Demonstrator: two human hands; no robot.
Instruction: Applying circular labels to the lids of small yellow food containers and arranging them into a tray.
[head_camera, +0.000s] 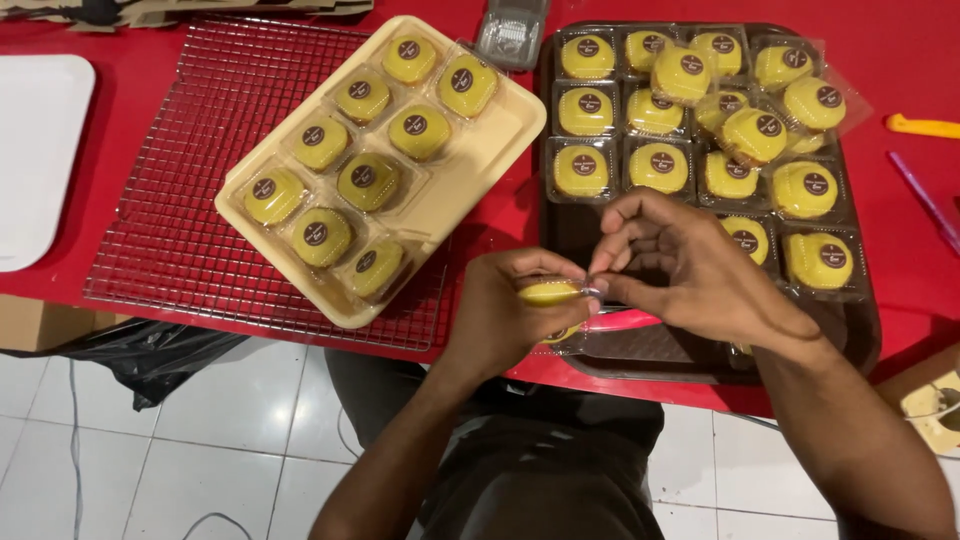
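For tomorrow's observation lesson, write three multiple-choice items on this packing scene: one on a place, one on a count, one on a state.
1. Where does the cream tray lie?
A. on a wire rack
B. on the floor
C. on a chair

2. How many yellow cakes does the cream tray hold?
A. four
B. ten
C. sixteen

3. What is the left hand doing?
A. resting flat
B. holding a yellow cake
C. gripping a knife

Answers:
1 A, the wire rack shows beneath it.
2 B, two rows of five.
3 B, its fingers wrap the yellow cake, with the right hand pinching the wrapper.
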